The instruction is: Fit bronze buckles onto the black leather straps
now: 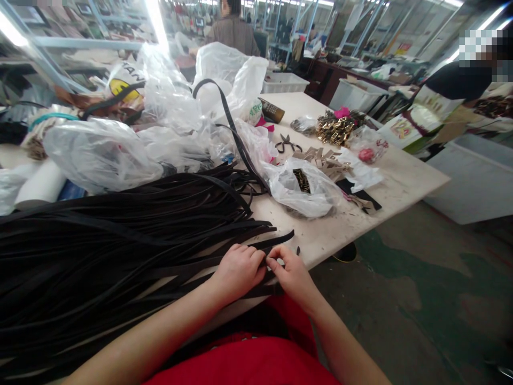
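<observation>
My left hand [240,271] is closed over the ends of dark strips near the table's front edge. Beside it my right hand [289,270] is pinched, thumb against fingers, its tips almost meeting the left hand's. What sits between the fingertips is too small to make out; one strip end seems to lie under the left hand. A wide pile of long black straps [120,230] spreads from the left up to my hands, several loose ends pointing right. An open plastic bag [280,192] with small brass-coloured metal pieces [301,181] lies beyond my hands.
Scissors [287,143], gold buckles [339,127] and beige strips [324,161] lie farther back on the white table [417,176]. Crumpled plastic bags [104,152] stand behind the straps. A white bin [473,182] is at the right, and people [236,32] are in the background.
</observation>
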{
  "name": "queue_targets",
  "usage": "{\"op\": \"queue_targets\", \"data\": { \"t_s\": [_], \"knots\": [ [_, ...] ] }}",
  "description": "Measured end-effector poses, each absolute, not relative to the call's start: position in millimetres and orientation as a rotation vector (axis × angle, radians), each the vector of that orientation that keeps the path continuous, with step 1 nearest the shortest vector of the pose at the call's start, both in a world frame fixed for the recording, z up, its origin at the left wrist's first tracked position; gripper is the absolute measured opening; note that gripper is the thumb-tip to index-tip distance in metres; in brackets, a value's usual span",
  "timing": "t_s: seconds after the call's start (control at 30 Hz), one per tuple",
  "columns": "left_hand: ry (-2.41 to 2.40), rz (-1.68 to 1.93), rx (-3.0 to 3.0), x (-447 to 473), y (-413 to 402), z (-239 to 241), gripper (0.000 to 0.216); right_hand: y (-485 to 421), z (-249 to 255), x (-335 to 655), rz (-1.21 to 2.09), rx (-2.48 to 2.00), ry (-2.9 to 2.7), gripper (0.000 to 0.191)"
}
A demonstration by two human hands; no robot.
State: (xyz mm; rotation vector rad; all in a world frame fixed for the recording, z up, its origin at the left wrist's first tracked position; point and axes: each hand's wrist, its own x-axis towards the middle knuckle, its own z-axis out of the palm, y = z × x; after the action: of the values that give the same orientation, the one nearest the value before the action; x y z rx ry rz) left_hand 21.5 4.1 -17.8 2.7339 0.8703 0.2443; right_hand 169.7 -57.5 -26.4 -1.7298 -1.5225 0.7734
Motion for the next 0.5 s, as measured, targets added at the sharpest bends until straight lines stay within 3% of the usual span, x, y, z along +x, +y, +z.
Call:
{"op": "queue_targets", "data": {
  "t_s": [0.5],
  "knots": [
    [0.957, 0.274, 2.636, 14, -9, -3, 0.013, -69, -33, 153, 0.960, -1.592, -1.084, 0.020]
  ]
}}
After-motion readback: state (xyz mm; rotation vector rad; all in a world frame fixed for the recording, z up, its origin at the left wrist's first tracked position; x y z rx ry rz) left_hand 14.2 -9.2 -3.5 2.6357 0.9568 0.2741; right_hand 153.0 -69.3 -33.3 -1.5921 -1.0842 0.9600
